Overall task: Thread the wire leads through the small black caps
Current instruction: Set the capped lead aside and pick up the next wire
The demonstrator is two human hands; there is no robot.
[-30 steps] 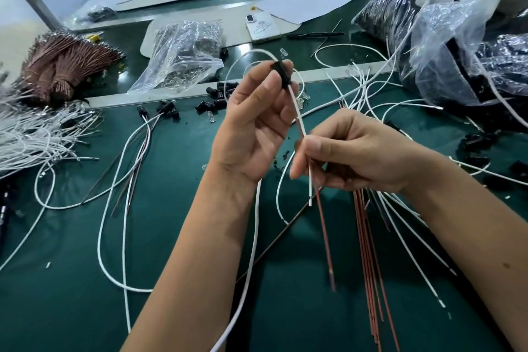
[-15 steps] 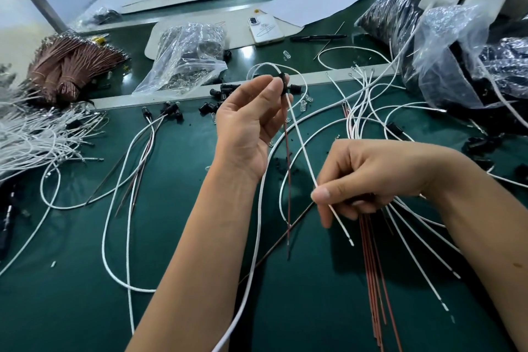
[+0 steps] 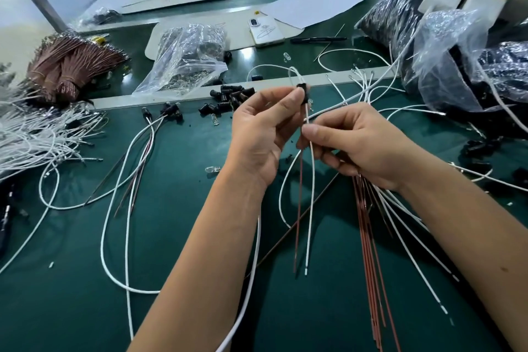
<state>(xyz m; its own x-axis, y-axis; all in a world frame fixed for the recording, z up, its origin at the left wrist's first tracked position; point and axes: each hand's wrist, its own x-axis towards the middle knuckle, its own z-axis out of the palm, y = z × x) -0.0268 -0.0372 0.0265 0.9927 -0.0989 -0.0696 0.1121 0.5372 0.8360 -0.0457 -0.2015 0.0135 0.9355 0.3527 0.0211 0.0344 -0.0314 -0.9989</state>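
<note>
My left hand [image 3: 264, 134] pinches a small black cap [image 3: 303, 92] between thumb and fingertips, raised above the green mat. A white lead [image 3: 311, 194] and a brown lead [image 3: 298, 208] hang down from the cap. Just below the cap, my right hand [image 3: 357, 143] pinches these two leads together with thumb and forefinger. Under the right hand, a bunch of brown wires [image 3: 371, 260] and white wires [image 3: 411, 243] runs out from beneath it toward me.
Loose black caps [image 3: 231, 98] lie in a heap behind my hands. Finished capped wires [image 3: 168, 111] trail left of them. A brown wire bundle [image 3: 71, 66] and white wire pile [image 3: 37, 137] sit far left. Plastic bags [image 3: 188, 57] [image 3: 457, 60] and a phone [image 3: 266, 29] stand behind.
My right hand rose from the mat up to the leads just under the cap and now pinches both. The white and brown leads hang straight side by side.
</note>
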